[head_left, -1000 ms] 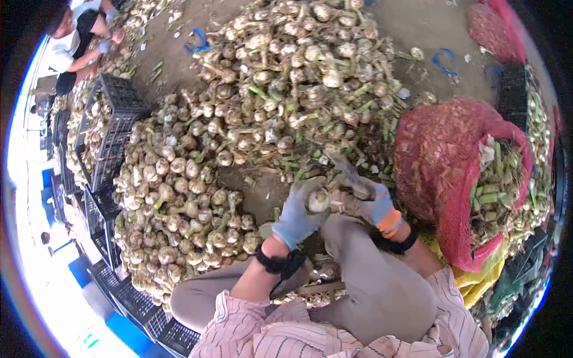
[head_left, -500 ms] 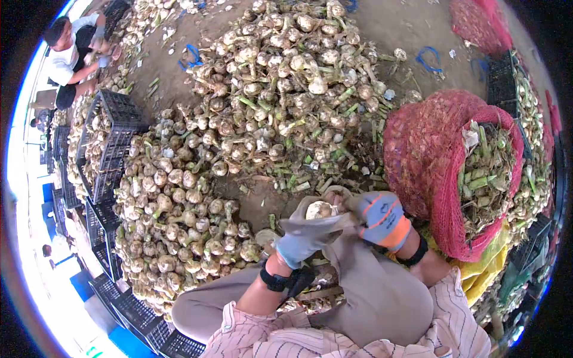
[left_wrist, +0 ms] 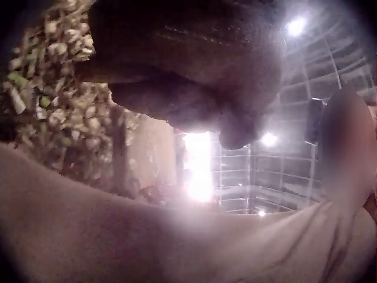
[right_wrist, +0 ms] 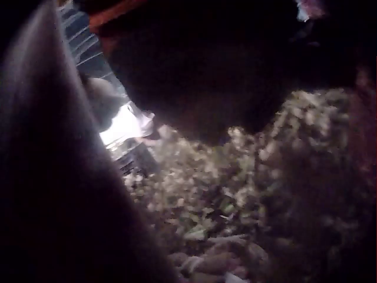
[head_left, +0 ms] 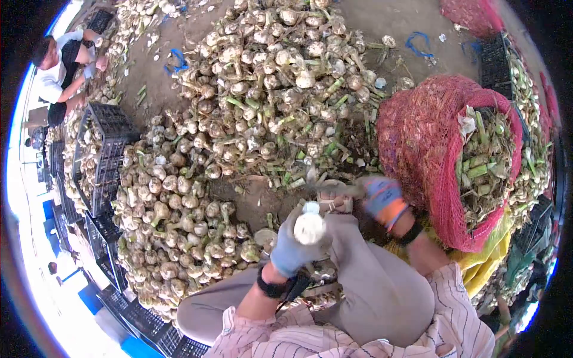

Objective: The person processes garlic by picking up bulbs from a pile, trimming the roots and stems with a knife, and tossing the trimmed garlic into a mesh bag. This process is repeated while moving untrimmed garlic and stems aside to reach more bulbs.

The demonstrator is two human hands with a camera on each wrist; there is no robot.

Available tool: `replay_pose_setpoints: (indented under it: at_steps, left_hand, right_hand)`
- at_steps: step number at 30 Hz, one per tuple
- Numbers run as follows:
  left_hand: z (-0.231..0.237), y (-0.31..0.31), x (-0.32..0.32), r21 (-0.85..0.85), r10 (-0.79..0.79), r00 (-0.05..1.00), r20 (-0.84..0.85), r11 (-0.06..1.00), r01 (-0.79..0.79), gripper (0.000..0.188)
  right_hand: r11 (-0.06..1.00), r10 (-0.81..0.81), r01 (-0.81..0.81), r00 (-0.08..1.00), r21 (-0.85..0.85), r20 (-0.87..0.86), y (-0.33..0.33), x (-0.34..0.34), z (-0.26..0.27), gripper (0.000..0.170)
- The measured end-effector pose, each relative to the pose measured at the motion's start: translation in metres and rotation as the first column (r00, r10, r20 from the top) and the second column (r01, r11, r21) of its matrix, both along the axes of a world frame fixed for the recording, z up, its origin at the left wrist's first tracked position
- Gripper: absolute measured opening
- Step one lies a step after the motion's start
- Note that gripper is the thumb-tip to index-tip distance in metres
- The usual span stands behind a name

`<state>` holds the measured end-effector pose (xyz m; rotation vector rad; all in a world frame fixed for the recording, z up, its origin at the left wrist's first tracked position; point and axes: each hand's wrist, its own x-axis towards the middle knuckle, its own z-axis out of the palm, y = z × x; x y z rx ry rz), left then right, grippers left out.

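Note:
In the head view my left hand (head_left: 289,246), in a blue-grey work glove, grips a garlic bulb (head_left: 310,229) above my lap. The bulb's pale, rounded face points up at the camera. My right hand (head_left: 382,200), in a grey and orange glove, is apart from the bulb, to its right above my knee. Its fingers are curled round a blurred, grey knife (head_left: 343,190) that points left. In the left wrist view the left glove (left_wrist: 194,76) is dark and hides the bulb; the right wrist view is mostly dark.
A large heap of garlic (head_left: 280,77) lies ahead, with more bulbs (head_left: 179,221) to the left. A red mesh sack (head_left: 418,137) of cut stalks (head_left: 483,161) stands at the right by yellow cloth (head_left: 483,268). Black crates (head_left: 107,161) line the left, where another person (head_left: 62,71) sits.
Both hands were together at the bulb; my right hand has since moved off to the right with the knife. The left hand has turned the bulb's pale face upward.

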<state>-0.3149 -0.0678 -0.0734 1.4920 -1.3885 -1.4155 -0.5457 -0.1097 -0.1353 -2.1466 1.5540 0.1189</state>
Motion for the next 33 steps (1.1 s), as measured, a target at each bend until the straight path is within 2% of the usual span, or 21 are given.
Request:
replay_pose_setpoints:
  at_steps: [1, 2, 4, 5, 7, 8, 9, 10, 11, 12, 13, 15, 16, 18, 19, 21, 26, 28, 29, 30, 33]
  left_hand:
    - [0.018, -0.007, 0.007, 0.198, 0.007, 0.96, -0.28, 0.979, 0.05, 0.06]
    - [0.025, -0.012, 0.005, 0.116, -0.007, 0.978, -0.208, 0.993, 0.032, 0.058]
    - [0.032, -0.015, 0.0, -0.044, -0.021, 0.999, -0.046, 0.999, 0.019, 0.056]
    - [0.021, -0.016, 0.0, -0.018, -0.033, 0.999, -0.042, 0.999, 0.033, 0.062]
    - [0.01, -0.032, -0.008, -0.358, -0.065, 0.945, 0.32, 0.915, 0.184, 0.075]
    - [0.005, -0.035, -0.01, -0.476, -0.03, 0.873, 0.488, 0.828, 0.295, 0.082]
    - [0.0, -0.035, -0.009, -0.476, -0.048, 0.891, 0.452, 0.832, 0.286, 0.085]
    - [0.002, -0.032, -0.01, -0.326, -0.104, 0.816, 0.568, 0.882, 0.34, 0.083]
    - [0.014, -0.035, -0.012, -0.176, -0.165, 0.726, 0.667, 0.913, 0.369, 0.081]
    - [0.024, -0.038, -0.014, -0.017, -0.236, 0.623, 0.746, 0.928, 0.372, 0.079]
    - [0.031, -0.039, -0.01, 0.119, -0.331, 0.677, 0.657, 0.933, 0.341, 0.073]
    - [0.01, -0.038, 0.002, -0.112, -0.323, 0.821, 0.47, 0.901, 0.418, 0.072]
    - [0.0, -0.036, 0.008, -0.232, -0.334, 0.87, 0.363, 0.872, 0.432, 0.072]
    - [0.001, -0.031, 0.014, -0.284, -0.345, 0.7, 0.625, 0.735, 0.616, 0.052]
    - [0.004, -0.027, 0.015, -0.277, -0.329, 0.611, 0.72, 0.671, 0.688, 0.047]
    - [0.005, -0.025, 0.016, -0.328, -0.277, 0.528, 0.803, 0.534, 0.779, 0.034]
    - [0.009, -0.019, 0.01, -0.31, -0.3, 0.474, 0.828, 0.46, 0.832, 0.031]
    - [0.017, -0.02, 0.016, -0.149, -0.419, 0.36, 0.834, 0.456, 0.877, 0.032]
    - [0.013, -0.021, 0.025, -0.29, -0.346, 0.445, 0.826, 0.416, 0.862, 0.038]
    - [0.019, -0.024, 0.035, -0.26, -0.354, 0.434, 0.828, 0.443, 0.858, 0.04]
    - [0.046, -0.012, 0.079, -0.136, -0.384, 0.434, 0.815, 0.602, 0.787, 0.047]
  right_hand:
    - [0.953, -0.241, 0.216, 0.965, 0.21, 0.1, -0.008, -0.021, -0.01, 0.032]
    - [0.887, -0.429, 0.33, 0.849, 0.323, 0.308, -0.007, -0.019, -0.004, 0.03]
    - [0.681, -0.732, 0.41, 0.391, 0.607, 0.558, 0.003, -0.013, 0.019, 0.028]
    - [0.63, -0.776, 0.282, 0.268, 0.723, 0.571, -0.001, -0.005, 0.03, 0.026]
    - [0.502, -0.864, -0.033, 0.039, 0.864, 0.503, -0.007, 0.026, 0.047, 0.021]
    - [0.547, -0.83, -0.037, 0.106, 0.836, 0.547, -0.009, 0.034, 0.048, 0.031]
    - [0.597, -0.785, 0.007, 0.212, 0.802, 0.583, -0.009, 0.037, 0.042, 0.035]
    - [0.648, -0.731, 0.043, 0.319, 0.761, 0.604, -0.008, 0.04, 0.032, 0.04]
    - [0.718, -0.681, 0.02, 0.224, 0.695, 0.697, -0.007, 0.045, 0.028, 0.041]
    - [0.801, -0.578, 0.031, 0.298, 0.597, 0.76, -0.008, 0.046, 0.03, 0.039]
    - [0.871, -0.466, 0.029, 0.369, 0.491, 0.805, -0.009, 0.047, 0.034, 0.038]
    - [0.921, -0.357, -0.011, 0.372, 0.389, 0.857, -0.005, 0.046, 0.031, 0.037]
    - [0.892, -0.409, 0.001, 0.425, 0.451, 0.808, -0.006, 0.038, 0.031, 0.037]
    - [0.822, -0.502, 0.043, 0.526, 0.568, 0.687, -0.019, 0.021, 0.052, 0.037]
    - [0.894, -0.307, -0.003, 0.724, 0.448, 0.618, -0.029, 0.014, 0.06, 0.037]
    - [0.932, -0.08, -0.099, 0.881, 0.349, 0.466, -0.029, 0.016, 0.051, 0.04]
    - [0.9, 0.274, -0.327, 0.939, 0.29, 0.209, -0.042, 0.049, 0.066, 0.039]
    - [0.901, 0.164, -0.259, 0.946, 0.347, 0.281, -0.039, 0.03, 0.036, 0.04]
    - [0.93, 0.109, -0.175, 0.972, 0.324, 0.209, -0.025, 0.007, 0.004, 0.039]
    - [0.943, 0.067, -0.093, 0.994, 0.319, 0.091, -0.011, -0.014, -0.013, 0.037]
    - [0.916, -0.278, 0.19, 0.936, 0.354, 0.216, 0.002, -0.029, -0.016, 0.031]
